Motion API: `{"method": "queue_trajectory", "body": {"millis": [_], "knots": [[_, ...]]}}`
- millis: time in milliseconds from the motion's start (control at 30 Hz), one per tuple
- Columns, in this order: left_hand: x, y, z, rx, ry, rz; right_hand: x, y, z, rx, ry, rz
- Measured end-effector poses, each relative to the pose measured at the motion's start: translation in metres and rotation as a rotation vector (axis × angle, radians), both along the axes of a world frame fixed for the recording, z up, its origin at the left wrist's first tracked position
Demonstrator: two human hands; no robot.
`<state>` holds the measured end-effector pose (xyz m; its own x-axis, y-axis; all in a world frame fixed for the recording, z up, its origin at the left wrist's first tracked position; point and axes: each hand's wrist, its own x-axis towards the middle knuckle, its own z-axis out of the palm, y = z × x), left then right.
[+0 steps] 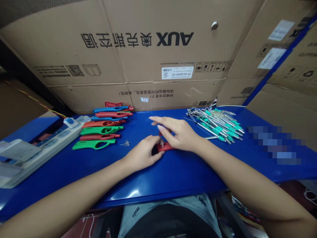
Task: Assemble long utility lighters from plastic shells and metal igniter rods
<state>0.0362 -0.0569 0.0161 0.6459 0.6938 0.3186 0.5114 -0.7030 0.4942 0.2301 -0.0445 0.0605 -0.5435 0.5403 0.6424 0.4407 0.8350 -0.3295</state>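
On the blue table (173, 172) our left hand (142, 153) pinches the red handle shell (166, 146) steady while our right hand (177, 132) closes fingertips on it from above, sorted shells (104, 127) nearby.

The small plastic part (166, 146) sits on the table (173, 175) between my left hand (143, 153) and my right hand (177, 132). Left of my grip lies a row of handle shells (102, 129), with a power strip (44, 145) farther left. Right of it lies a pile of metal rods (218, 124). Behind stand cardboard boxes (138, 53).
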Motion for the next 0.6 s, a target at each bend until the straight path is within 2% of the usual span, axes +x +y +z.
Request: {"method": "queue_trajectory", "body": {"millis": [67,133,267,333,400,533,600], "knots": [[0.0000,0.0002,0.0003,-0.008,-0.006,0.002,-0.0013,-0.0006,0.0001,-0.139,0.075,0.101],[0.0000,0.0000,0.0003,-0.002,-0.016,-0.001,-0.0017,0.0000,-0.0001,-0.165,0.097,0.108],[0.0002,-0.0007,0.0002,0.005,-0.007,-0.008,0.0005,0.0021,-0.0012,0.089,-0.013,-0.074],[0.0003,-0.0006,0.0002,0.007,-0.001,-0.004,0.0012,0.0019,-0.0016,0.142,-0.065,-0.103],[0.0002,-0.0001,-0.0002,0.002,0.006,0.001,0.0008,0.0008,-0.0014,0.077,-0.063,-0.060],[-0.0006,0.0009,-0.0020,0.002,0.005,0.005,-0.0014,-0.0011,-0.0005,-0.155,0.043,0.109],[-0.0009,0.0008,-0.0026,0.011,0.005,0.001,-0.0019,-0.0012,-0.0006,-0.131,0.059,0.071]]}}
